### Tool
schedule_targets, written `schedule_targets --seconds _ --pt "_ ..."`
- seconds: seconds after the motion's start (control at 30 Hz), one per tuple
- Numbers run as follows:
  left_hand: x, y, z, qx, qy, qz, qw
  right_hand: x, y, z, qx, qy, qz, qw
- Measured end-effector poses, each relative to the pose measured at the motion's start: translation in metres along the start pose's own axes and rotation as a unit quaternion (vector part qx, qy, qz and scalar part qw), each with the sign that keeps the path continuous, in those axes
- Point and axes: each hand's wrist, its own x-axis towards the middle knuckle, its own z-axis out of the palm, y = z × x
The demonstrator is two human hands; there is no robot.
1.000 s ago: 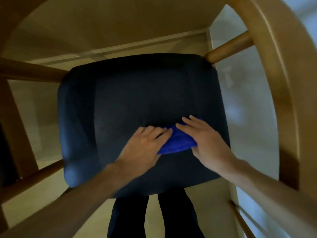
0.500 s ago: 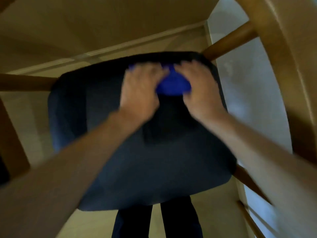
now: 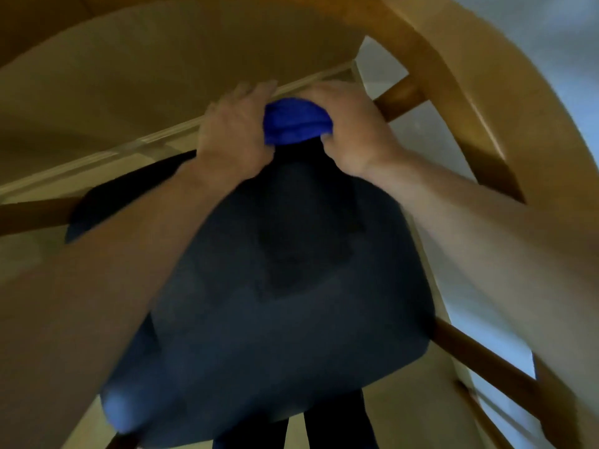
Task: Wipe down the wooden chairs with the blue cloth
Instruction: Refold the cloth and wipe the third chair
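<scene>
Bunched bright-blue cloth [image 3: 296, 124] clutched between left hand [image 3: 235, 131] and right hand [image 3: 351, 131]; one padded dark-navy seat cushion [image 3: 285, 286], curved wooden chair frame [image 3: 453, 102].

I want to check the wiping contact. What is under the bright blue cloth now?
The bright blue cloth lies bunched at the far edge of the dark padded chair seat, between the left hand and the right hand. The seat directly under the cloth is hidden.
</scene>
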Motion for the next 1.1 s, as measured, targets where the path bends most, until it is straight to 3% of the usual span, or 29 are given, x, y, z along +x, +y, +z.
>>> schedule_targets --seconds 0.13,0.23,0.3,0.4,0.5,0.53,0.67,0.83,0.9,1.0,1.1 --pt "-0.04 0.015 0.022 -0.016 -0.022 0.061 0.998 -0.078 0.013 0.019 0.026 0.036 0.064 0.997" --pt "-0.103 0.037 0.041 0.027 -0.07 0.137 0.988 -0.158 0.015 0.032 0.063 0.055 0.115 0.99" --pt "-0.134 0.047 0.049 0.041 -0.096 0.144 0.984 -0.184 0.018 0.034 0.04 0.052 0.126 0.99" --pt "-0.108 0.052 0.042 0.015 -0.03 0.154 0.987 -0.168 0.021 0.029 0.019 0.153 0.16 0.975" --pt "-0.031 0.064 0.021 0.027 0.058 0.147 0.987 -0.111 0.027 0.017 0.098 0.27 0.197 0.937" --pt "-0.004 0.067 0.017 0.032 0.057 0.137 0.988 -0.09 0.032 0.011 0.134 0.282 0.217 0.925" --pt "0.033 0.066 0.025 -0.009 -0.08 0.113 0.99 -0.059 0.049 0.008 0.103 0.2 0.268 0.937" --pt "-0.073 0.079 0.051 -0.075 -0.048 0.136 0.987 -0.166 0.038 0.025 0.102 0.174 0.252 0.946" --pt "-0.114 0.087 0.059 -0.048 -0.09 0.158 0.982 -0.207 0.031 0.031 0.083 0.158 0.27 0.946" --pt "-0.127 0.084 0.059 0.046 -0.132 0.239 0.961 -0.226 0.018 0.035 0.015 0.065 0.318 0.946" --pt "-0.079 0.079 0.037 0.123 -0.053 0.263 0.956 -0.193 0.012 0.022 -0.038 0.097 0.294 0.95"
